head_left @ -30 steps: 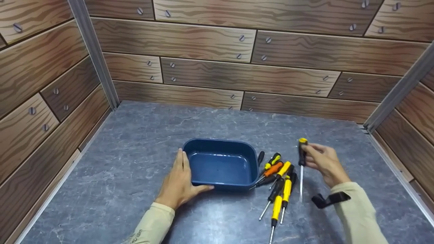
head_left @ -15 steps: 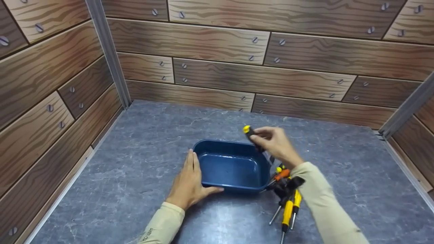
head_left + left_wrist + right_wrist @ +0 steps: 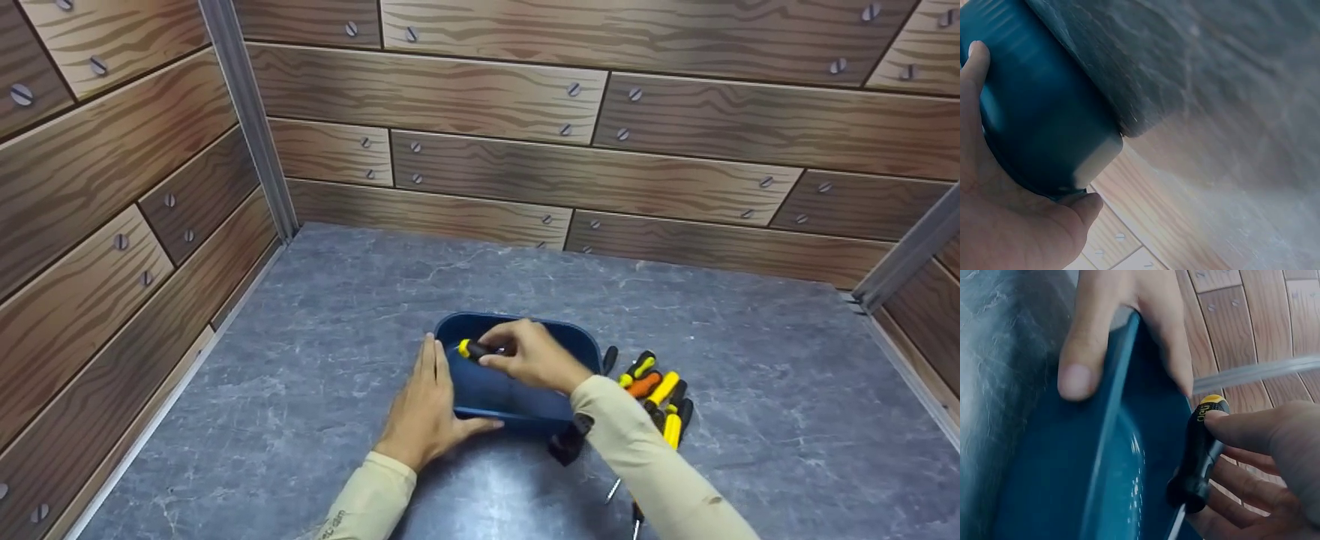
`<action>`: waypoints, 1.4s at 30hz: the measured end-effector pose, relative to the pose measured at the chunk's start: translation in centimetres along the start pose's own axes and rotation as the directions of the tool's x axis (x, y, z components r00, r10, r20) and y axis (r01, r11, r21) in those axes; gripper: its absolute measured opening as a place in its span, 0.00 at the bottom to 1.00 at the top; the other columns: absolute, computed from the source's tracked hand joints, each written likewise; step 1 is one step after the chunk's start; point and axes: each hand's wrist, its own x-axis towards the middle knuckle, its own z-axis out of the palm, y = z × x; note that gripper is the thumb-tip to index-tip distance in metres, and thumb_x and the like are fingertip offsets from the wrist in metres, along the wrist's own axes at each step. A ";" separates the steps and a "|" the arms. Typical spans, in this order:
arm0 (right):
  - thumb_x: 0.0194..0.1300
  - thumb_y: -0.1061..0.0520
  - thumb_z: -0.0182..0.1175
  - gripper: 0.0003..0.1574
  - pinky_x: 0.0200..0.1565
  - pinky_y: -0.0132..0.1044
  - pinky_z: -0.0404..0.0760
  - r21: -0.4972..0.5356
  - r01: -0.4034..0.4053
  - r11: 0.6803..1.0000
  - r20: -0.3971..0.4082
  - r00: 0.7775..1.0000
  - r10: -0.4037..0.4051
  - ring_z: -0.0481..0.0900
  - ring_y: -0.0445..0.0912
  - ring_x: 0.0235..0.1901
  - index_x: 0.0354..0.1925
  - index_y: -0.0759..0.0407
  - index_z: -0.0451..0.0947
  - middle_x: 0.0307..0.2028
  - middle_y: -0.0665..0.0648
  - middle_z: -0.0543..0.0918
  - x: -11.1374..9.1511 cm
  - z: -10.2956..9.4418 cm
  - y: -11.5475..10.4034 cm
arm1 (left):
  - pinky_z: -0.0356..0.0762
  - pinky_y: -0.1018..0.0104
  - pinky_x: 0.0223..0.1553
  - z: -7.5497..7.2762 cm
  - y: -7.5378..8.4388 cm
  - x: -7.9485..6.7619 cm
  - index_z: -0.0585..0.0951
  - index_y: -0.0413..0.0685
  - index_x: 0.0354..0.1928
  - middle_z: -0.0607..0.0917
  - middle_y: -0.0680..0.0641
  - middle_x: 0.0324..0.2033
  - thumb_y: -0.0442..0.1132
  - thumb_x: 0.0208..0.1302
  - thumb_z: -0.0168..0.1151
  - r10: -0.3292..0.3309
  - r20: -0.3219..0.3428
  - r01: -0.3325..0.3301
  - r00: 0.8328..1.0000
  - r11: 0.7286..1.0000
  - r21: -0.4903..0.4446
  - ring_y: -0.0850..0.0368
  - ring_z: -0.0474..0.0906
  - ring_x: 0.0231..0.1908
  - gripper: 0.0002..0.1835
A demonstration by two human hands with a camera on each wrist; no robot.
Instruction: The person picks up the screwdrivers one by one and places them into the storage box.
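A black screwdriver with a yellow cap (image 3: 474, 350) is over the inside of the blue plastic box (image 3: 517, 416). My right hand (image 3: 536, 356) pinches its handle between thumb and fingers. In the right wrist view, the handle (image 3: 1199, 444) tilts up and the metal shaft points down, its tip out of frame. My left hand (image 3: 420, 405) rests against the box's near left corner. Its straight fingers lie along the left side and its thumb along the front wall. The left wrist view shows the box's outer wall (image 3: 1044, 101) against that hand.
Several screwdrivers with yellow, orange and black handles lie in a pile right of the box, including an orange one (image 3: 643, 385). The right forearm partly covers them. Wood-patterned walls (image 3: 450, 90) enclose the grey marbled tabletop (image 3: 300, 360).
My right hand has carried the black screwdriver left from beside the pile to over the box, and its handle has tipped from upright to slanting. My left hand stays at the box corner.
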 end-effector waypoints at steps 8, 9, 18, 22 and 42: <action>0.62 0.62 0.71 0.13 0.40 0.43 0.85 -0.059 0.032 0.998 0.055 0.998 -0.029 0.86 0.49 0.36 0.45 0.66 0.87 0.38 0.59 0.89 0.3 2.3 0.5 | 0.65 0.46 0.69 0.1 0.0 0.0 0.49 0.25 0.76 0.48 0.27 0.76 0.83 0.45 0.61 -0.006 0.004 0.006 1.000 1.000 0.006 0.35 0.50 0.76 0.76; 0.62 0.62 0.72 0.13 0.40 0.44 0.85 -0.060 0.037 0.997 0.068 0.997 -0.033 0.86 0.49 0.36 0.45 0.66 0.87 0.38 0.59 0.90 0.3 2.6 0.7 | 0.65 0.46 0.69 0.1 0.0 0.0 0.49 0.25 0.76 0.48 0.27 0.76 0.83 0.45 0.61 -0.006 -0.001 0.006 1.000 1.000 0.009 0.35 0.50 0.76 0.76; 0.61 0.63 0.72 0.11 0.48 0.51 0.83 -0.031 0.053 0.998 0.146 0.988 -0.048 0.87 0.51 0.38 0.42 0.65 0.88 0.37 0.56 0.90 -0.1 4.0 1.8 | 0.66 0.46 0.68 0.1 0.1 -0.1 0.49 0.24 0.76 0.49 0.27 0.76 0.81 0.45 0.64 0.002 -0.028 -0.002 1.000 1.000 -0.010 0.34 0.50 0.75 0.76; 0.59 0.63 0.73 0.10 0.42 0.46 0.86 -0.034 0.055 0.998 0.145 0.988 -0.049 0.88 0.50 0.37 0.41 0.64 0.89 0.37 0.55 0.90 -0.1 4.4 1.8 | 0.65 0.46 0.69 0.1 0.1 -0.1 0.49 0.24 0.76 0.49 0.27 0.76 0.80 0.45 0.65 -0.002 -0.023 0.001 1.000 1.000 -0.018 0.34 0.49 0.76 0.75; 0.59 0.65 0.73 0.09 0.39 0.32 0.84 0.031 0.012 0.999 0.183 0.983 -0.017 0.88 0.45 0.35 0.40 0.64 0.89 0.35 0.56 0.90 -0.1 4.7 1.9 | 0.65 0.45 0.69 -0.2 0.0 -0.1 0.49 0.25 0.76 0.48 0.28 0.77 0.82 0.44 0.63 -0.017 0.003 0.017 1.000 1.000 0.020 0.34 0.48 0.76 0.76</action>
